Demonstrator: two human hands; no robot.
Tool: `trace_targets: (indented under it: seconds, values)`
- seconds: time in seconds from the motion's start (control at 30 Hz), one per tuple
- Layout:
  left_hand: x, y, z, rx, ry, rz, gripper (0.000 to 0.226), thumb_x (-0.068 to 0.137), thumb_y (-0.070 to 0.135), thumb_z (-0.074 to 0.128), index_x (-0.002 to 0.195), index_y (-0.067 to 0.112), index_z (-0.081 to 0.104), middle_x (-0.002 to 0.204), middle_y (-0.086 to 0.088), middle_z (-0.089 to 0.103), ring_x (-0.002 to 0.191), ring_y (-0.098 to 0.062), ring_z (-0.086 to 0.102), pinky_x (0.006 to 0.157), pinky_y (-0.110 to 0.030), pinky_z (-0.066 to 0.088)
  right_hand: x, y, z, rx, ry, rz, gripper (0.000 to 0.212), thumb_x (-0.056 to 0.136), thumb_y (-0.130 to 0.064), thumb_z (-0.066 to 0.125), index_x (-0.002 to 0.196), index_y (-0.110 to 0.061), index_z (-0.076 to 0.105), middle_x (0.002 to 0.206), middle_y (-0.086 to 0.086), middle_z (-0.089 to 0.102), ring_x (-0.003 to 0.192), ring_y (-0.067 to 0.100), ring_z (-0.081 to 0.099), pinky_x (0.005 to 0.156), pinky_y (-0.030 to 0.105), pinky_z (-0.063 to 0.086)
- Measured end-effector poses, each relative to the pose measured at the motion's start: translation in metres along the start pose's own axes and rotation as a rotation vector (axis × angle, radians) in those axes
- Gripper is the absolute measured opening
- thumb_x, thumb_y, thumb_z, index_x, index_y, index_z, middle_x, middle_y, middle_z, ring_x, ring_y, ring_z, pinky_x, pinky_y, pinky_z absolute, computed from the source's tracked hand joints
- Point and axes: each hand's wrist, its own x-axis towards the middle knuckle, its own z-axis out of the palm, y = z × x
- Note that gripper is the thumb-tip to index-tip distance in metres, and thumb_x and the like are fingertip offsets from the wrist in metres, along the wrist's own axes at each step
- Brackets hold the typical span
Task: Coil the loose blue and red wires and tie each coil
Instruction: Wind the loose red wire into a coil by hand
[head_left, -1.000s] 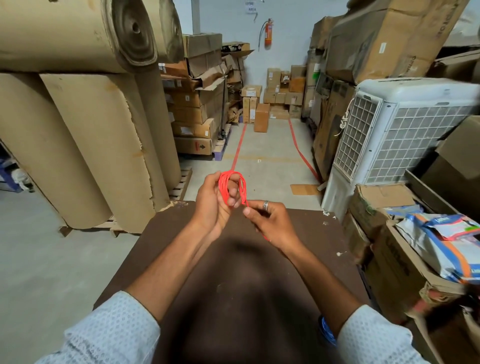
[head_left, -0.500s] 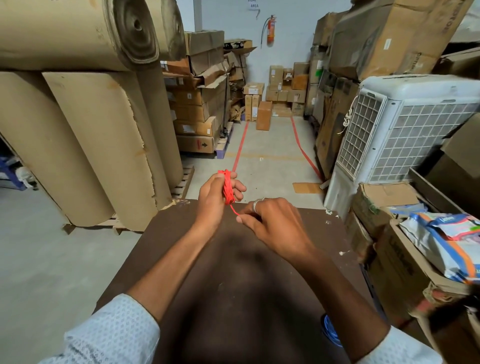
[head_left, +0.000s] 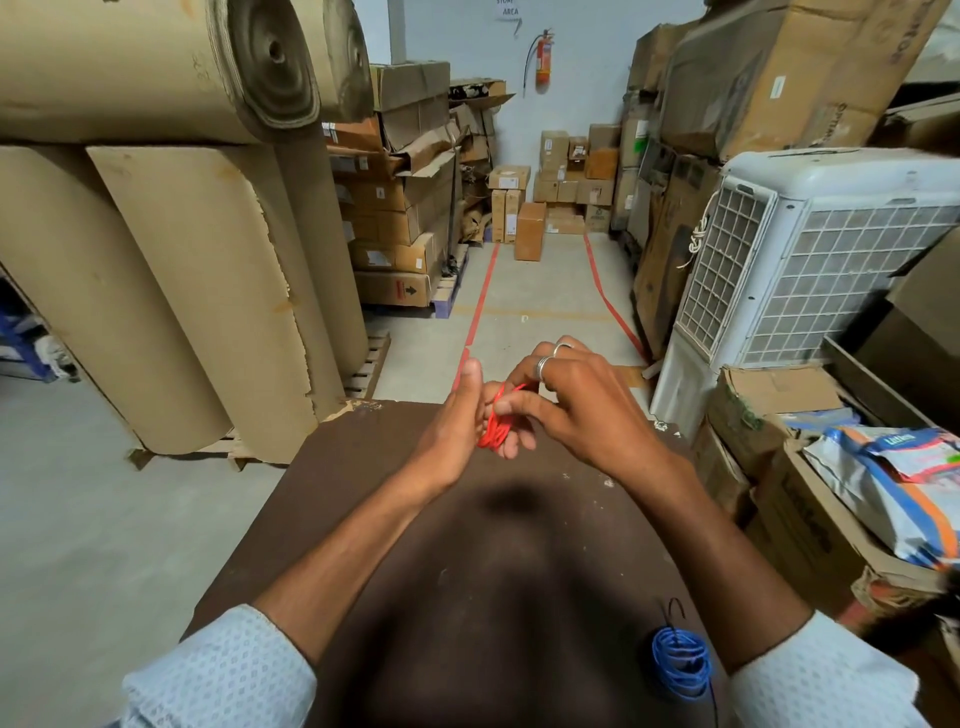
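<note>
A small red wire coil (head_left: 494, 425) is held over the far end of the dark brown table (head_left: 363, 519). My left hand (head_left: 457, 421) grips the coil from the left, thumb raised. My right hand (head_left: 576, 410), with two rings, pinches a strand of the red wire at the top of the coil and partly covers it. A blue wire coil (head_left: 680, 660) lies on the table near my right sleeve, with a thin black tie sticking up from it.
Big cardboard rolls (head_left: 171, 270) stand on a pallet to the left. A white air cooler (head_left: 810, 260) and open cartons (head_left: 810, 467) with bags crowd the right side. Stacked boxes line an aisle with red floor lines ahead.
My right hand has moved up and over the red coil, fingers now on its top strand. The coil sits lower in my left hand. The blue coil has come into view.
</note>
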Motion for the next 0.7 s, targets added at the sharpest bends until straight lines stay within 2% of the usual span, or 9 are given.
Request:
trace_targets:
  seconds: [0.1, 0.2, 0.27, 0.33, 0.4, 0.53, 0.6, 0.7]
  values:
    - [0.000, 0.003, 0.005, 0.010, 0.046, 0.009, 0.079, 0.105, 0.050, 0.009, 0.095, -0.002, 0.067, 0.077, -0.026, 0.070, 0.059, -0.023, 0.056, 0.068, -0.032, 0.050, 0.000, 0.008, 0.007, 0.159, 0.039, 0.108, 0.013, 0.084, -0.035, 0.077, 0.090, -0.023, 0.077, 0.083, -0.009, 0.066, 0.083, 0.011, 0.058, 0.070, 0.033, 0.049]
    - [0.001, 0.007, 0.009, 0.047, 0.132, 0.019, 0.066, 0.110, 0.027, 0.018, 0.082, -0.002, 0.069, 0.067, -0.027, 0.067, 0.052, -0.022, 0.052, 0.062, -0.030, 0.047, -0.006, 0.011, 0.013, 0.407, 0.078, 0.224, 0.008, 0.086, -0.024, 0.077, 0.091, -0.018, 0.078, 0.083, -0.006, 0.069, 0.073, 0.009, 0.066, 0.068, 0.025, 0.050]
    - [0.001, 0.007, 0.009, 0.057, 0.164, 0.023, 0.057, 0.110, 0.019, 0.024, 0.081, -0.004, 0.068, 0.061, -0.023, 0.067, 0.049, -0.021, 0.050, 0.058, -0.029, 0.046, -0.011, 0.011, 0.018, 0.507, 0.092, 0.281, 0.007, 0.086, -0.023, 0.077, 0.090, -0.017, 0.078, 0.083, -0.004, 0.070, 0.072, 0.010, 0.068, 0.068, 0.025, 0.052]
    - [0.000, 0.004, 0.009, 0.033, 0.189, 0.030, 0.053, 0.109, 0.016, 0.029, 0.082, -0.007, 0.068, 0.058, -0.021, 0.066, 0.044, -0.021, 0.047, 0.054, -0.029, 0.045, -0.015, 0.012, 0.025, 0.580, 0.101, 0.341, 0.008, 0.085, -0.024, 0.078, 0.089, -0.017, 0.078, 0.086, -0.002, 0.072, 0.078, 0.012, 0.071, 0.073, 0.032, 0.058]
    - [0.000, 0.000, 0.010, 0.002, 0.224, 0.027, 0.052, 0.108, 0.015, 0.032, 0.079, -0.007, 0.069, 0.056, -0.023, 0.064, 0.040, -0.020, 0.044, 0.050, -0.028, 0.044, -0.018, 0.012, 0.030, 0.713, 0.121, 0.409, 0.008, 0.085, -0.020, 0.078, 0.090, -0.013, 0.078, 0.086, 0.001, 0.076, 0.083, 0.014, 0.072, 0.077, 0.033, 0.058]
    - [0.001, -0.005, 0.012, -0.024, 0.319, 0.017, 0.053, 0.105, 0.011, 0.035, 0.066, -0.003, 0.069, 0.046, -0.017, 0.058, 0.032, -0.015, 0.040, 0.040, -0.023, 0.038, -0.024, 0.007, 0.037, 0.912, 0.147, 0.484, 0.010, 0.088, -0.009, 0.074, 0.095, -0.002, 0.076, 0.086, 0.014, 0.076, 0.075, 0.013, 0.069, 0.072, 0.026, 0.054]
    - [0.001, -0.008, 0.012, -0.051, 0.355, 0.018, 0.053, 0.104, 0.012, 0.037, 0.063, -0.002, 0.068, 0.042, -0.015, 0.054, 0.031, -0.015, 0.038, 0.037, -0.020, 0.034, -0.025, 0.005, 0.039, 0.973, 0.171, 0.504, 0.011, 0.088, -0.008, 0.073, 0.096, -0.001, 0.076, 0.088, 0.020, 0.075, 0.076, 0.019, 0.067, 0.070, 0.030, 0.053]
    - [0.001, -0.007, 0.015, -0.108, 0.404, 0.037, 0.049, 0.097, 0.019, 0.043, 0.060, -0.006, 0.064, 0.038, -0.012, 0.050, 0.030, -0.014, 0.036, 0.036, -0.020, 0.032, -0.025, 0.003, 0.039, 1.057, 0.188, 0.558, 0.012, 0.088, -0.010, 0.074, 0.096, -0.001, 0.075, 0.093, 0.020, 0.074, 0.082, 0.023, 0.066, 0.075, 0.037, 0.052]
